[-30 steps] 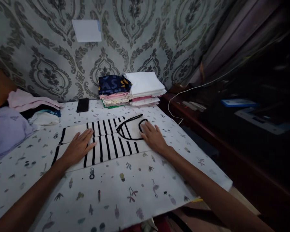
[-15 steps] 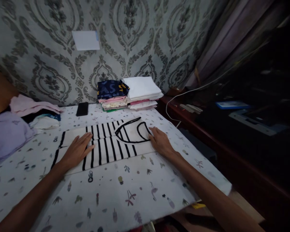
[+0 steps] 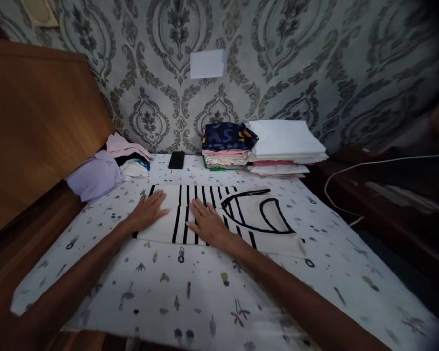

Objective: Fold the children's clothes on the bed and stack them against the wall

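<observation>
White knit garment with black stripes and black-trimmed edges [image 3: 237,207] lay flat across the middle of a white cloth printed with small plants and birds [image 3: 149,287], its neckline towards the person's right. Its stripes broke along a lengthwise line, which suggested that the sides had been folded inward to meet there.

The left hand [image 3: 147,212] rested palm down near the dark-banded end, its fingers fairly close together and its thumb held away from them. The right hand [image 3: 209,224] lay flat over the striped middle, fingers slightly apart, thumb out to the side. Neither was clamped on anything; the spread contact probably served to keep the fabric smooth and steady, with one hand near the end and the other nearer the centre.

Behind the garment stood a folded stack topped with navy patterned fabric [image 3: 225,137], beside a stack topped with plain white fabric [image 3: 287,139]. Their place near the wall seemed to leave the front surface for handling. A black rectangular phone [image 3: 176,160] lay left of the stacks, and rumpled lavender cloth [image 3: 97,175] and pale pink cloth [image 3: 126,146] sat loosely at the far left, apparently kept separate from the folded pieces.
</observation>
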Available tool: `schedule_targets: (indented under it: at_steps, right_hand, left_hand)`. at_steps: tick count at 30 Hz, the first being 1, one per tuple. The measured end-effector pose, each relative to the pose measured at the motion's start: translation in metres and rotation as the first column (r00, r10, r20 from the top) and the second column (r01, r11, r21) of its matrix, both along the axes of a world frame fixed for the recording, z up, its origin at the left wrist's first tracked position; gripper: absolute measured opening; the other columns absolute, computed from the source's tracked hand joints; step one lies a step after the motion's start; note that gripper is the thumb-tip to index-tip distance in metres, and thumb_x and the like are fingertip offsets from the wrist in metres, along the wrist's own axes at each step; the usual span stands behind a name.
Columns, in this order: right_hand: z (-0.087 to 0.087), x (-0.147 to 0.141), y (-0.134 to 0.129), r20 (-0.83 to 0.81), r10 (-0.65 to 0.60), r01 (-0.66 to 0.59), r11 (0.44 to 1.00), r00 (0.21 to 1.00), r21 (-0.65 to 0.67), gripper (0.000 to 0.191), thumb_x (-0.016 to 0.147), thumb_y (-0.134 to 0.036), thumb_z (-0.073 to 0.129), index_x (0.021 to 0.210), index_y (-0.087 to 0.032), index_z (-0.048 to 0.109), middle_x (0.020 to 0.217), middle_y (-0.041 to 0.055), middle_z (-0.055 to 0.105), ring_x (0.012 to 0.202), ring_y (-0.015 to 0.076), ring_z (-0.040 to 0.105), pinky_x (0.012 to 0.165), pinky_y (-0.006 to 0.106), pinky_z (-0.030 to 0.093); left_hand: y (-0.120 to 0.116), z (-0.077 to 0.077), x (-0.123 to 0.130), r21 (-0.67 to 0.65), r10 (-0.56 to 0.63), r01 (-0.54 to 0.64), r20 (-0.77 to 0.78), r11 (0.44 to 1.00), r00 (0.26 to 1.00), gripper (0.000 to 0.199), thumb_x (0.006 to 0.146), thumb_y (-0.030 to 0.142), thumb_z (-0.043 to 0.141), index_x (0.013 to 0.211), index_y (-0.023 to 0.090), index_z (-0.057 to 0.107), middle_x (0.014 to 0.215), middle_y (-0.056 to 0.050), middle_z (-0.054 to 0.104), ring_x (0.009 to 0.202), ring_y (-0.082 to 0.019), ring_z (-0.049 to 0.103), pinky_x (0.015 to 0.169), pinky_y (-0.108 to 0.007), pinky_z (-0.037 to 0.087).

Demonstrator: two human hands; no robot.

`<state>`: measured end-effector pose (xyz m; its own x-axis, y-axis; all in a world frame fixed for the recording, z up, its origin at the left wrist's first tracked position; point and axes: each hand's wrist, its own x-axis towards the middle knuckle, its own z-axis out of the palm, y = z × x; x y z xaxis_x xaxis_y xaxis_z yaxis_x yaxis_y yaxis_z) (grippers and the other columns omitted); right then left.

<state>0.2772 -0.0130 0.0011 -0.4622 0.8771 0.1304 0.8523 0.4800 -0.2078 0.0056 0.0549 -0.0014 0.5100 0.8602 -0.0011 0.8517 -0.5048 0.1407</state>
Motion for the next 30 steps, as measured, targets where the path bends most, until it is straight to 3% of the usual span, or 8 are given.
schedule_targets:
  at_steps: [3,7,13,17,19,24,27,30]
  right_hand:
    - [-0.004,-0.002,0.006,0.011,-0.022,0.022,0.998,1.0,-0.055,0.063,0.103,-0.049,0.031,0.155,-0.013,0.033,0.162,0.017,0.029,0.152,0.0277,0.023,0.122,0.052,0.021]
    - [0.012,-0.026,-0.006,-0.015,-0.027,0.027,1.0,1.0,0.002,0.056,0.102,-0.042,0.041,0.147,-0.008,0.043,0.159,0.023,0.034,0.15,0.0331,0.025,0.12,0.056,0.025]
    - [0.041,-0.115,-0.039,-0.003,0.259,-0.258,0.965,0.966,0.044,0.043,0.091,-0.046,0.064,0.114,-0.011,0.061,0.119,0.0173,0.063,0.114,0.0313,0.056,0.093,0.045,0.052]
    - [0.044,-0.145,-0.04,0.075,0.208,-0.21,0.977,0.975,0.024,0.02,0.093,-0.017,0.055,0.11,-0.008,0.059,0.107,0.0175,0.065,0.1,0.0286,0.061,0.075,0.04,0.056]
    - [0.046,-0.148,-0.035,0.111,0.203,-0.204,0.979,0.973,-0.004,0.023,0.087,-0.004,0.053,0.109,-0.007,0.06,0.104,0.0182,0.066,0.095,0.0277,0.064,0.07,0.037,0.056]
    - [0.057,-0.131,-0.022,-0.135,0.02,-0.042,0.985,0.991,-0.166,0.02,0.086,-0.009,0.053,0.103,-0.012,0.062,0.096,0.0115,0.07,0.083,0.0239,0.067,0.068,0.032,0.051]
    - [0.06,-0.106,-0.023,-0.464,-0.198,0.093,0.967,0.863,-0.238,0.015,0.081,-0.013,0.054,0.094,-0.018,0.061,0.081,0.0022,0.068,0.075,0.0186,0.065,0.066,0.027,0.047]
    - [0.057,-0.074,-0.034,-0.737,-0.349,0.111,0.929,0.579,-0.353,0.015,0.073,-0.011,0.055,0.084,-0.02,0.058,0.063,-0.0058,0.057,0.062,0.0129,0.057,0.057,0.021,0.042]
  left_hand:
    - [0.021,0.001,-0.026,-0.019,0.114,-0.113,0.035,0.993,0.993,0.069,0.099,0.058,0.028,0.156,0.018,0.029,0.164,-0.014,0.026,0.152,-0.03,0.021,0.12,-0.054,0.019]
    - [0.057,0.01,-0.044,0.031,0.215,-0.221,0.136,0.975,0.967,0.057,0.099,0.045,0.029,0.136,0.011,0.054,0.143,-0.018,0.055,0.136,-0.028,0.046,0.113,-0.043,0.034]
    - [0.095,0.03,-0.022,-0.055,0.257,-0.251,0.214,0.967,0.943,0.031,0.081,0.042,0.059,0.097,0.017,0.068,0.106,-0.012,0.067,0.111,-0.03,0.057,0.097,-0.04,0.044]
    - [0.104,0.035,-0.009,-0.186,0.293,-0.253,0.239,0.95,0.926,0.015,0.068,0.03,0.069,0.076,0.018,0.064,0.08,-0.005,0.066,0.087,-0.024,0.062,0.076,-0.032,0.048]
    - [0.105,0.037,-0.005,-0.253,0.321,-0.259,0.246,0.932,0.915,0.011,0.065,0.026,0.068,0.071,0.019,0.062,0.065,-0.001,0.061,0.07,-0.02,0.061,0.063,-0.028,0.046]
    - [0.099,0.057,0.006,-0.324,0.374,-0.269,0.324,0.907,0.869,0.011,0.068,0.024,0.063,0.076,0.019,0.057,0.061,0.003,0.055,0.06,-0.016,0.058,0.051,-0.022,0.042]
    - [0.094,0.079,0.024,-0.383,0.39,-0.227,0.429,0.896,0.815,0.015,0.071,0.023,0.061,0.085,0.019,0.058,0.065,0.004,0.056,0.06,-0.014,0.058,0.05,-0.02,0.044]
    - [0.09,0.101,0.057,-0.49,0.404,-0.083,0.599,0.868,0.692,0.029,0.068,0.02,0.064,0.097,0.021,0.062,0.063,0.005,0.057,0.053,-0.012,0.056,0.045,-0.018,0.041]
